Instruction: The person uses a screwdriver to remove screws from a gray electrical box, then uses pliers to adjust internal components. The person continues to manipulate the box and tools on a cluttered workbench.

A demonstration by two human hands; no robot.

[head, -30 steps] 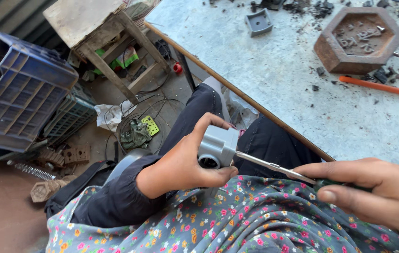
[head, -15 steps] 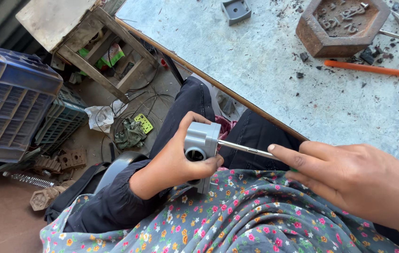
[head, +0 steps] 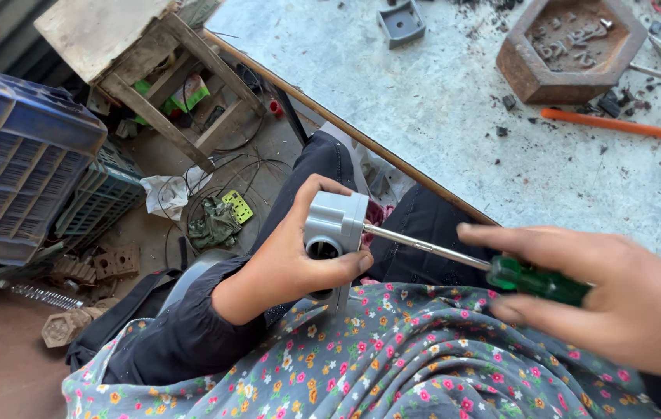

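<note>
Hexagonal tray [head: 518, 66] shifted; holds metal bits [head: 575, 37].

The right hand [head: 617, 299] is running off the right edge, its grip covering most of the green screwdriver handle [head: 536, 279]. The left hand [head: 295, 256] is hiding the lower part of the grey socket housing [head: 336, 225]. The screwdriver tip is disappearing inside it. The blue crate [head: 12, 178] is being cut off at far left.

Grey bench [head: 454, 116]; hexagonal tray [head: 571, 48]; orange pencil [head: 614, 124]
</note>
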